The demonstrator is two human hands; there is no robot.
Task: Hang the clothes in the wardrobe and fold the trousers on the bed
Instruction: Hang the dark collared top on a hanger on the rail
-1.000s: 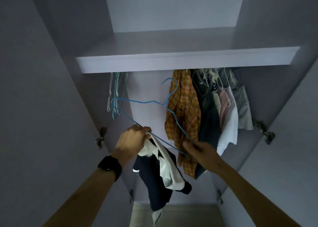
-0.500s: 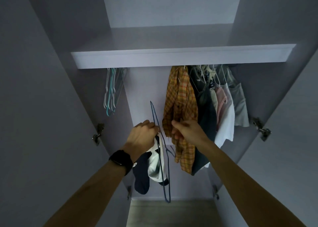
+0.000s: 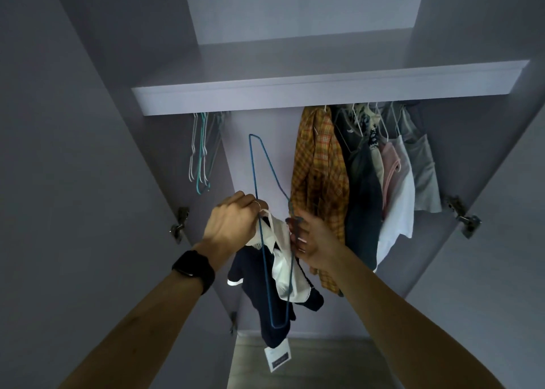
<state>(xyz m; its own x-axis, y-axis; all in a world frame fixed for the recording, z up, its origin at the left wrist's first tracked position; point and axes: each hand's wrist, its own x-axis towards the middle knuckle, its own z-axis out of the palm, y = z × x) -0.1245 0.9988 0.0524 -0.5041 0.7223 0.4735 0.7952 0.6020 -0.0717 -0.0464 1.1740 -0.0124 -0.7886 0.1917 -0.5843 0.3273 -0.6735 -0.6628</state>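
Note:
I face an open wardrobe. My left hand (image 3: 233, 220), with a black watch on the wrist, grips the white collar of a navy and white shirt (image 3: 265, 297) that dangles below it with a paper tag. A blue wire hanger (image 3: 256, 164) stands on end in front of the shirt, one corner pointing up and the other hanging low over the fabric. My right hand (image 3: 309, 241) pinches the hanger near its hook, right beside the collar. An orange plaid shirt (image 3: 320, 179) hangs just behind my right hand.
Several empty wire hangers (image 3: 202, 149) hang at the left of the rail. Dark, pink, white and grey garments (image 3: 395, 176) fill the right side. A white shelf (image 3: 324, 90) spans above. The wardrobe doors (image 3: 73, 182) stand open on both sides, with hinges showing.
The blue hanger came off the rail side, swung from lying flat to standing on end, and both hands drew together at the shirt collar. The camera tilted slightly.

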